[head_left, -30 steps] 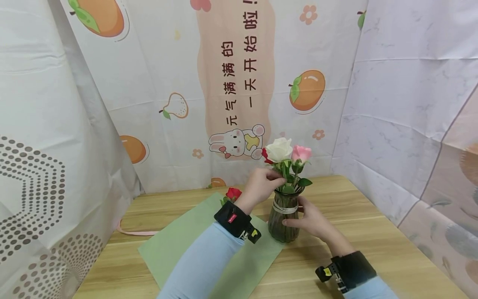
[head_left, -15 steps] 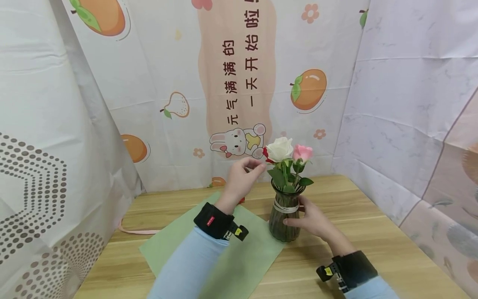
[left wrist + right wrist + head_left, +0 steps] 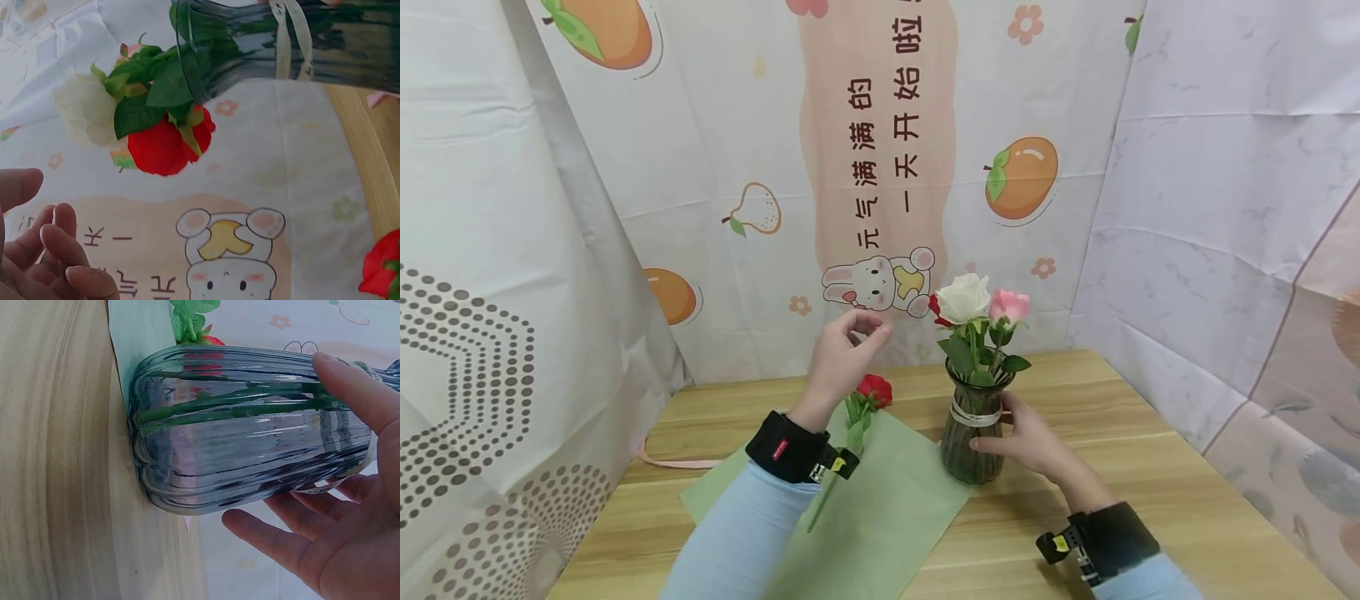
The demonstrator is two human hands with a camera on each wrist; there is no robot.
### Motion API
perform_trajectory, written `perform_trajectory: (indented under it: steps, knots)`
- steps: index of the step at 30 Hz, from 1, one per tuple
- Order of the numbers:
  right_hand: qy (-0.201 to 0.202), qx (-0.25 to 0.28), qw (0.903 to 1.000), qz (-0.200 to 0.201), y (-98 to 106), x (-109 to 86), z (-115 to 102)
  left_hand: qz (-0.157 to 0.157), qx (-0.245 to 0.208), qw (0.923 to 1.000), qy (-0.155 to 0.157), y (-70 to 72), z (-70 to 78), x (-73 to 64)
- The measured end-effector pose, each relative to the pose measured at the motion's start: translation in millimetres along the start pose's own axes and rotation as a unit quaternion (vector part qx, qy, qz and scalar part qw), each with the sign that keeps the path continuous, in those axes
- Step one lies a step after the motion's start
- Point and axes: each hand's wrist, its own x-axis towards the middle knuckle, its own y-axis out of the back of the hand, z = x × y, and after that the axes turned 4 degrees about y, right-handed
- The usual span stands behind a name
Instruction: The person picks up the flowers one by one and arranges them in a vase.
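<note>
A ribbed, tinted glass vase (image 3: 970, 457) stands upright with a pale band round its neck. My right hand (image 3: 1030, 442) holds it from the right, thumb on one side and fingers on the other, as the right wrist view also shows. In the vase are a white rose (image 3: 962, 300), a pink rose (image 3: 1009, 307) and a red rose (image 3: 164, 147), whose stems show through the glass. My left hand (image 3: 841, 358) hovers left of the vase, fingers loosely bent and holding nothing. Below it, another red rose (image 3: 875, 391) lies by itself, partly hidden by the wrist strap.
Green paper (image 3: 898, 500) lies flat under the loose rose, its right corner by the vase's base. A pink ribbon (image 3: 677, 464) lies at the left on the wooden table (image 3: 1097, 400). Printed curtains enclose the back and sides.
My left hand has let go of a leafy stem at the vase and moved left, above the loose red rose. My right hand keeps its hold on the vase.
</note>
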Motion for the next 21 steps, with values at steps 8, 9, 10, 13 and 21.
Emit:
perform_trajectory:
  steps: [8, 9, 10, 13, 21]
  knots:
    - [0.005, 0.004, 1.0, 0.001, 0.0, -0.3, 0.2, -0.023, 0.044, 0.9985, 0.023, 9.4, -22.8, -0.8]
    - [0.006, 0.006, 1.0, 0.001, -0.1, -0.3, 0.2, -0.027, 0.053, 0.9979, 0.027, 9.5, -26.3, -0.7]
    - [0.007, 0.007, 1.0, 0.001, 0.1, -0.4, 0.5, -0.032, 0.063, 0.997, 0.032, 8.9, -29.4, -0.4]
    - [0.009, 0.01, 0.9999, 0.001, 0.0, -0.5, 0.9, -0.043, 0.091, 0.9936, 0.051, 6.0, -39.8, 0.9]
    - [0.011, 0.01, 0.9999, 0.001, 0.5, 0.5, 1.0, -0.051, 0.165, 0.981, 0.088, -9.9, -71.8, 6.4]
